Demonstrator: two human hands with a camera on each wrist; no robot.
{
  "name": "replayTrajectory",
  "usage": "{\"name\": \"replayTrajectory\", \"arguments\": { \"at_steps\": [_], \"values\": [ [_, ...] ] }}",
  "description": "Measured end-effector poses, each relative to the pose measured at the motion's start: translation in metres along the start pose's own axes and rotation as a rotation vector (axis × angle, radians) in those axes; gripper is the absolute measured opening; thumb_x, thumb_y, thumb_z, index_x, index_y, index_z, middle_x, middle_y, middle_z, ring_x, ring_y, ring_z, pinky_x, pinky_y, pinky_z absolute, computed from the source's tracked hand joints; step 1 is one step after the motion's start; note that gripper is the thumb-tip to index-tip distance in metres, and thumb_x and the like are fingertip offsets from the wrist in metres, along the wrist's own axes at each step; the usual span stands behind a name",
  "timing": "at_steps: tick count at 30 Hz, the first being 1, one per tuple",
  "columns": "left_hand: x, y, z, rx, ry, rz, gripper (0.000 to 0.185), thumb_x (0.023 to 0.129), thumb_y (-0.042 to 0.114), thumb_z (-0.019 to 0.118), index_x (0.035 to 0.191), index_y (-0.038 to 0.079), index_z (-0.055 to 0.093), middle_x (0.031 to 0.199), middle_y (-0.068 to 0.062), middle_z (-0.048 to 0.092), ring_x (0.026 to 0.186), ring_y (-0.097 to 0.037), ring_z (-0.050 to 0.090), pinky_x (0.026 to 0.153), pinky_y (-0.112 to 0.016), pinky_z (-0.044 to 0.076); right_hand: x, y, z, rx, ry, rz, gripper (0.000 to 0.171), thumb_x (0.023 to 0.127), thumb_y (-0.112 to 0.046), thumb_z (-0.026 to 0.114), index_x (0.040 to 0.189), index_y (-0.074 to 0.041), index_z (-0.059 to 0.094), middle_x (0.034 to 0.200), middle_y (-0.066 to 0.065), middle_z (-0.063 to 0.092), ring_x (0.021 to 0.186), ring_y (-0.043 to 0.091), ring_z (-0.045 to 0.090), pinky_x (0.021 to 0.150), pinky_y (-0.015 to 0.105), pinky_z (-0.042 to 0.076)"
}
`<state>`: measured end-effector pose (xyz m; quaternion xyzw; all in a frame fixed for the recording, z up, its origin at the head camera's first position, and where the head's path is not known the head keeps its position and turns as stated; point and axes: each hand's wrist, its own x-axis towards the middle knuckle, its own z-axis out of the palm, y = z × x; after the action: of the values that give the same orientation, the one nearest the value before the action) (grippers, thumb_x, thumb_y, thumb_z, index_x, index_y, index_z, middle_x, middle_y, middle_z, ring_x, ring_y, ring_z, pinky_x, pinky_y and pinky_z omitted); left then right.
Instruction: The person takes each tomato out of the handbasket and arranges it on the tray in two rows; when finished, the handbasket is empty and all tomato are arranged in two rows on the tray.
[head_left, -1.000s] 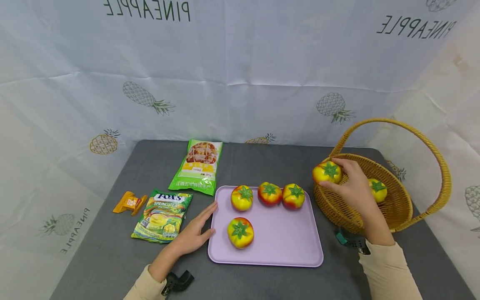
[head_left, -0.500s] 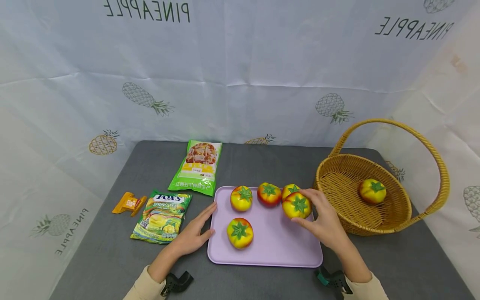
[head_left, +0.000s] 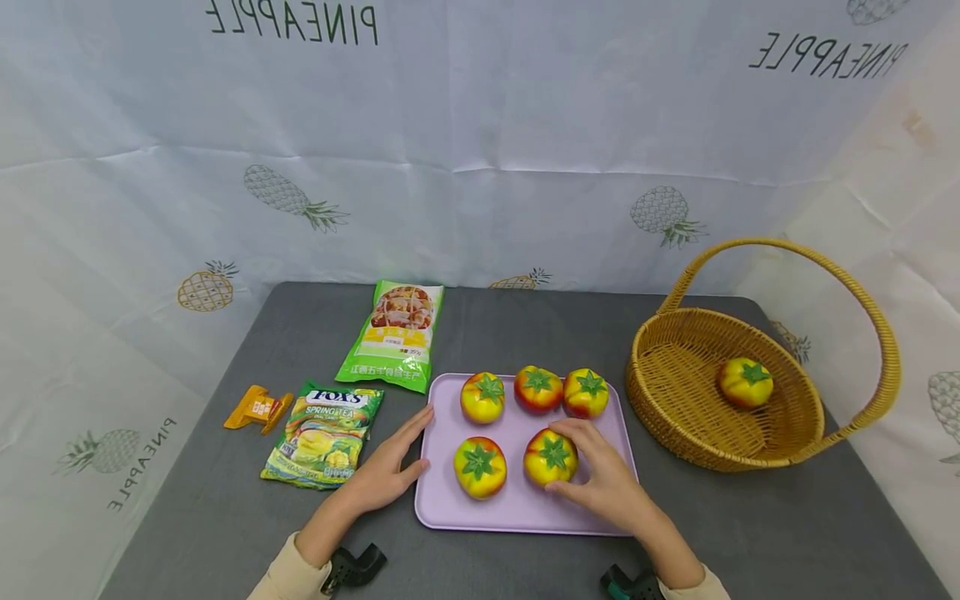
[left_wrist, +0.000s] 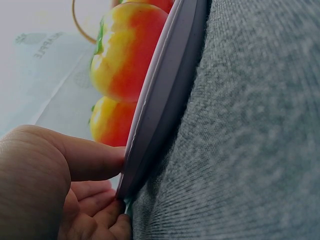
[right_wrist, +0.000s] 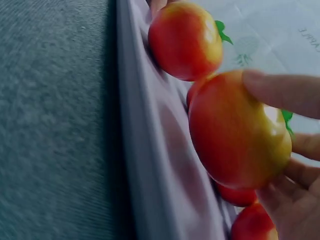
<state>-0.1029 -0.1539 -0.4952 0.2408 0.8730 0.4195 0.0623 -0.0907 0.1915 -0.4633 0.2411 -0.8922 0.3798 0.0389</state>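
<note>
My right hand (head_left: pixel 600 483) pinches a red-and-yellow persimmon (head_left: pixel 551 457) with a green leafy top between thumb and fingers, over the front middle of the lilac tray (head_left: pixel 570 510). In the right wrist view that persimmon (right_wrist: pixel 237 130) fills the grip, low over the tray. To its left sits another persimmon (head_left: pixel 480 467). Along the tray's back lie three more: a left one (head_left: pixel 482 397), a middle one (head_left: pixel 538 389) and a right one (head_left: pixel 586 393). My left hand (head_left: pixel 386 467) rests at the tray's left edge, fingers extended, thumb touching the rim (left_wrist: pixel 135 130).
A wicker basket (head_left: pixel 675 350) with a tall handle stands right of the tray, one persimmon (head_left: pixel 745 382) inside. On the left lie a Fox's candy bag (head_left: pixel 324 433), a green-and-white food packet (head_left: pixel 395 333) and a small orange wrapped snack (head_left: pixel 258 408). A pineapple-print cloth (head_left: pixel 480 125) hangs behind the table.
My right hand has carried a persimmon out of the basket, leftward over the tray to its front middle. One persimmon stays in the basket. My left hand has kept its place.
</note>
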Motion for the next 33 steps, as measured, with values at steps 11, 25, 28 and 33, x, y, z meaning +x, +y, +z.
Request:
{"name": "replayTrajectory", "arguments": {
  "at_steps": [11,25,28,33],
  "values": [
    [-0.0005,0.0004,0.0002,-0.011,-0.009,-0.018,0.066,0.092,0.013,0.059,0.149,0.004,0.027,0.156,-0.011,0.025,0.142,-0.029,0.026,0.111,-0.052,0.025,-0.0014,-0.0011,0.0072,0.030,-0.119,-0.010,0.074,0.071,-0.027,0.083,0.135,-0.012,0.049,0.135,-0.005,0.049,0.120,0.014,0.050,0.102,0.039,0.044],
    [-0.0009,0.0002,-0.0002,-0.014,-0.009,-0.019,0.066,0.092,0.014,0.059,0.149,0.004,0.027,0.156,-0.012,0.025,0.142,-0.029,0.026,0.112,-0.051,0.025,-0.0023,-0.0005,0.0098,0.053,-0.148,0.026,0.077,0.078,-0.040,0.076,0.142,-0.017,0.042,0.142,-0.004,0.046,0.127,0.015,0.047,0.105,0.045,0.040],
    [-0.0006,0.0000,-0.0004,-0.018,-0.009,-0.017,0.066,0.092,0.014,0.059,0.149,0.004,0.027,0.156,-0.012,0.025,0.142,-0.029,0.026,0.111,-0.052,0.025,-0.0020,-0.0007,0.0100,0.052,-0.147,0.028,0.077,0.078,-0.040,0.076,0.143,-0.019,0.040,0.143,-0.004,0.046,0.129,0.016,0.046,0.106,0.046,0.039],
    [-0.0004,-0.0004,-0.0005,-0.013,-0.011,-0.018,0.066,0.092,0.014,0.059,0.149,0.004,0.026,0.156,-0.011,0.024,0.142,-0.029,0.026,0.111,-0.052,0.025,-0.0017,-0.0001,0.0109,0.055,-0.139,0.028,0.080,0.077,-0.039,0.076,0.144,-0.019,0.038,0.144,-0.003,0.045,0.130,0.017,0.045,0.108,0.044,0.037]
  ]
}}
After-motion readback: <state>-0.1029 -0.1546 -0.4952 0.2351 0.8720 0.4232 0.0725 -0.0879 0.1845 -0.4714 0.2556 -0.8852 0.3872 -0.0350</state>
